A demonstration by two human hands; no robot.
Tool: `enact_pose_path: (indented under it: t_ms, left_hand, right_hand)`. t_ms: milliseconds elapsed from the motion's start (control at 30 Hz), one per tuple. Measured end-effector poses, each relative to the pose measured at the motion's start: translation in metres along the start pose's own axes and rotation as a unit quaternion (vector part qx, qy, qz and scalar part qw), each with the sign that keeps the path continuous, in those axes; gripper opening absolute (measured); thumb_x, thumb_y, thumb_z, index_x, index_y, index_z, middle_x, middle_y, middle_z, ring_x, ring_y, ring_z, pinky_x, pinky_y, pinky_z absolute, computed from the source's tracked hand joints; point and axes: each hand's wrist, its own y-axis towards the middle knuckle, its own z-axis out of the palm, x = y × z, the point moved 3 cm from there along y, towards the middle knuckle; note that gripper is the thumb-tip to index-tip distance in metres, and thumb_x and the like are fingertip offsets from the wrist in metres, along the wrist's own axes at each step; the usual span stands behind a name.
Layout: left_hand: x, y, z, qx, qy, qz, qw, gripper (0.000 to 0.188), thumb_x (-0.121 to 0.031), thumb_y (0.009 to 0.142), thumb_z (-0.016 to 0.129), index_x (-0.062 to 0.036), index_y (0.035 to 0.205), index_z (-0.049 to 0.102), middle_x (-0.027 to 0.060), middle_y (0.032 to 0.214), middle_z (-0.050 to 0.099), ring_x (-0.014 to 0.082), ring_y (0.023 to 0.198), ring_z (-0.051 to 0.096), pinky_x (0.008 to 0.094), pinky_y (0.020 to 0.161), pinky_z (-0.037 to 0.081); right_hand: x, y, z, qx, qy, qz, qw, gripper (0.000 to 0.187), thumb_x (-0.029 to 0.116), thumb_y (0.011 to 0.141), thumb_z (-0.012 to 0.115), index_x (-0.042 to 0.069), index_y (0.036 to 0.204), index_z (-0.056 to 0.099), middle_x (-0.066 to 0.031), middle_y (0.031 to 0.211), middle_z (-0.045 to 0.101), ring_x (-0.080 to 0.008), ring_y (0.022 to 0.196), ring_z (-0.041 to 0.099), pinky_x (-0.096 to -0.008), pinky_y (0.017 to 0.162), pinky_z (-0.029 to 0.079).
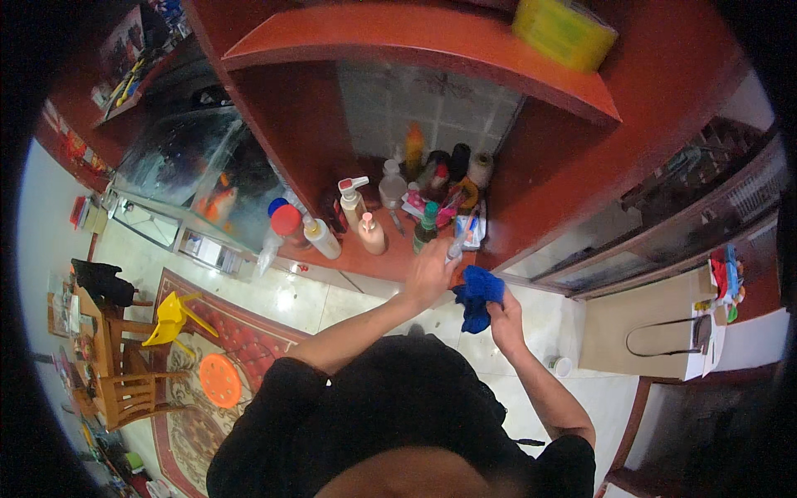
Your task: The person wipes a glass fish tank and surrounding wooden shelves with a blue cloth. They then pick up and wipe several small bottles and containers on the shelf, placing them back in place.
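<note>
My left hand (427, 272) is at the front edge of a reddish-brown shelf (390, 259), its fingers closed around a small translucent object (454, 249), blurred and perhaps a small bottle. Close beside it, my right hand (506, 319) grips a bunched blue cloth (480, 292) in front of the shelf. Just behind my left hand stands a green bottle (426, 226). Left of that are a pink-topped pump bottle (371, 236), a pump bottle with a red-and-white head (352, 202) and a white bottle (322, 239). A white packet (471, 232) lies beyond the small object.
A red-lidded jar (287, 222) stands at the shelf's left end; several bottles and a thread cone (480, 169) crowd the back. An upper shelf board (415, 41) overhangs, carrying a yellow tape roll (564, 33). Left are a fish tank (199, 178), an orange stool (220, 380) and a yellow chair (170, 319).
</note>
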Motion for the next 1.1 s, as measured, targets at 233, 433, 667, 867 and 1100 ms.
enact_pose_path:
  t_ms: [233, 433, 667, 867, 1100]
  left_hand:
    - [-0.017, -0.010, -0.057, -0.074, 0.001, -0.073, 0.995, 0.016, -0.017, 0.090, 0.063, -0.0032, 0.098, 0.059, 0.0163, 0.091, 0.063, 0.0387, 0.086, 0.062, 0.0454, 0.073, 0.050]
    - [0.007, 0.062, -0.111, -0.155, -0.030, -0.071, 0.985, 0.017, -0.019, 0.093, 0.059, -0.0026, 0.098, 0.060, 0.0179, 0.090, 0.065, 0.0393, 0.082, 0.064, 0.0452, 0.072, 0.051]
    - [0.114, 0.222, -0.063, -0.062, 0.163, -0.063, 0.983, 0.032, -0.029, 0.088, 0.062, -0.0005, 0.103, 0.066, 0.0251, 0.101, 0.068, 0.0414, 0.102, 0.064, 0.0472, 0.086, 0.052]
    - [0.173, 0.264, -0.014, 0.106, 0.212, -0.111, 0.965, 0.039, -0.036, 0.087, 0.061, -0.0055, 0.110, 0.067, 0.0221, 0.112, 0.067, 0.0391, 0.107, 0.063, 0.0493, 0.090, 0.051]
    - [0.100, 0.254, -0.047, 0.127, 0.258, -0.113, 0.951, 0.044, -0.040, 0.085, 0.063, -0.0101, 0.117, 0.065, 0.0163, 0.113, 0.068, 0.0355, 0.108, 0.064, 0.0459, 0.088, 0.053]
  right_hand:
    - [0.028, 0.015, 0.000, 0.012, 0.140, -0.001, 0.990, 0.037, -0.004, 0.085, 0.047, -0.001, 0.119, 0.062, -0.0040, 0.106, 0.065, -0.0140, 0.097, 0.058, -0.0292, 0.092, 0.045]
    - [0.048, 0.022, 0.009, 0.003, 0.227, -0.022, 0.974, 0.034, -0.001, 0.088, 0.053, -0.001, 0.121, 0.060, -0.0041, 0.106, 0.065, -0.0120, 0.096, 0.058, -0.0285, 0.089, 0.046]
    - [0.071, -0.002, 0.011, -0.043, 0.211, -0.005, 0.977, 0.029, 0.009, 0.088, 0.056, 0.000, 0.115, 0.060, -0.0041, 0.099, 0.064, -0.0117, 0.089, 0.058, -0.0278, 0.085, 0.047]
    - [0.088, -0.014, 0.015, -0.062, 0.182, -0.041, 0.980, 0.024, 0.009, 0.090, 0.057, 0.002, 0.113, 0.062, 0.0008, 0.096, 0.061, -0.0082, 0.086, 0.054, -0.0249, 0.080, 0.044]
    - [0.096, 0.002, 0.018, -0.127, 0.289, -0.031, 0.949, 0.037, 0.017, 0.092, 0.063, -0.001, 0.123, 0.055, -0.0047, 0.107, 0.063, -0.0123, 0.094, 0.057, -0.0284, 0.088, 0.045]
